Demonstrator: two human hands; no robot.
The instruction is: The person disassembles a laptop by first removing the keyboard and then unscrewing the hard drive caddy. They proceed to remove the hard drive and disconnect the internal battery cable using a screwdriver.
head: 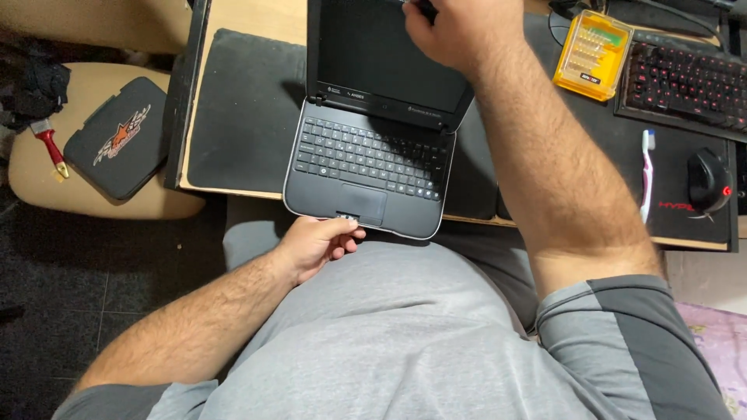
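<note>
Yellow plastic catches my eye first: a clear-lidded bit case (pixel 593 54) sits on the counter (pixel 233 19) to the right of the small black laptop (pixel 366 148), with rows of thin driver bits showing through its lid. A black zipped pouch (pixel 117 140) lies closed on the tan stool (pixel 31 171) off to the left, so I cannot see what it holds; a red-handled brush (pixel 48 144) rests beside it.

My left hand (pixel 315 245) is loosely curled, its fingertips touching the front edge of the laptop, which hangs over the counter's near edge towards my lap. My right hand (pixel 455 31) is closed at the top of the open screen, gripping a dark tool (pixel 424 8) that is mostly cut off by the frame.

Right of the laptop, a white and pink toothbrush (pixel 646 175) lies on a black mat (pixel 607 155), near a black mouse (pixel 708 180) and a red-lit keyboard (pixel 685 78).
</note>
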